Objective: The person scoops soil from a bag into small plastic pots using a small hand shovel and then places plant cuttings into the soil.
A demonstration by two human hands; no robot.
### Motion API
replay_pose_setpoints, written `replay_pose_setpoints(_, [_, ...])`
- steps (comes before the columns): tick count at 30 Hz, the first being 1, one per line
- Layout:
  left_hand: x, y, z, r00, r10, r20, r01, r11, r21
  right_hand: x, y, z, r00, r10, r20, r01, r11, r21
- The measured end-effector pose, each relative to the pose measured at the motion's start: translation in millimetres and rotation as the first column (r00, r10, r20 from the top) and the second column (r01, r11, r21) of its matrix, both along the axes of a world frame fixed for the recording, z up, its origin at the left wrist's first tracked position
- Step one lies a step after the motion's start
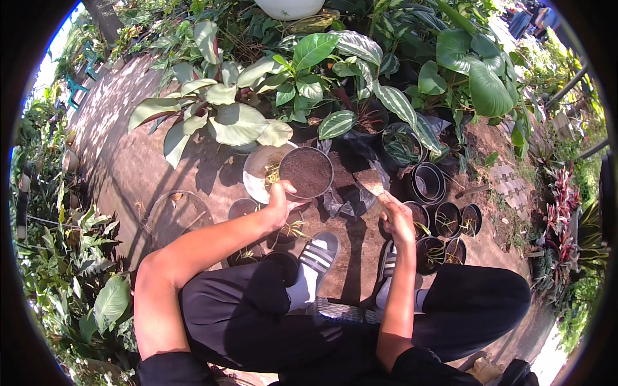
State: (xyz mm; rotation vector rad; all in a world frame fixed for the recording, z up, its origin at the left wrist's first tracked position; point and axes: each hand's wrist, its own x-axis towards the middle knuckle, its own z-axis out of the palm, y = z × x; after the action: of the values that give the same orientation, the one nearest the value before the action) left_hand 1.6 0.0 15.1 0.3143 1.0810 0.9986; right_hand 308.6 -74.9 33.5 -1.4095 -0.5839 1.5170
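My left hand point(280, 202) grips the near left rim of a round pot point(332, 177) filled almost to the brim with brown soil point(306, 171). Partly behind that pot sits a white basin point(251, 179) with thin yellow-green plant cuttings point(272, 176) in it. My right hand point(398, 217) is closed around the handle of a hand trowel point(369, 180), its blade carrying soil or coated with it. The blade is over or beside an opened black plastic bag point(350, 208) of soil, right of the pot; contact cannot be told.
Small black pots with thin seedlings stand by both feet, such as one at right point(447, 219) and one at left point(244, 207). Nested black pots point(428, 183) are farther right. Leafy potted plants point(239, 123) line the far side. A round lid-like disc point(178, 214) lies left.
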Motion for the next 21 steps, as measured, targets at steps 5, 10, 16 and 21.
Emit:
replay_pose_setpoints(5, [-25, 6, -3, 0.967, 0.203, -0.152, -0.201, 0.979, 0.030, -33, 33, -66, 0.995, 0.050, 0.085, -0.047, 0.998, -0.031])
replay_pose_setpoints(10, [-70, 34, -1, 0.962, 0.259, -0.090, -0.253, 0.965, 0.074, -64, 43, -92, 0.383, 0.135, 0.914, -0.145, 0.986, -0.084])
replay_pose_setpoints(16, [-109, 50, 20, 0.876, 0.265, -0.404, -0.216, 0.962, 0.165, -121, 58, -44, 0.431, -0.223, 0.874, -0.238, 0.906, 0.349])
replay_pose_setpoints(21, [-127, 59, 3, 0.827, 0.383, -0.412, -0.378, 0.921, 0.099, -191, 120, -44, 0.712, 0.057, 0.700, -0.498, 0.744, 0.446])
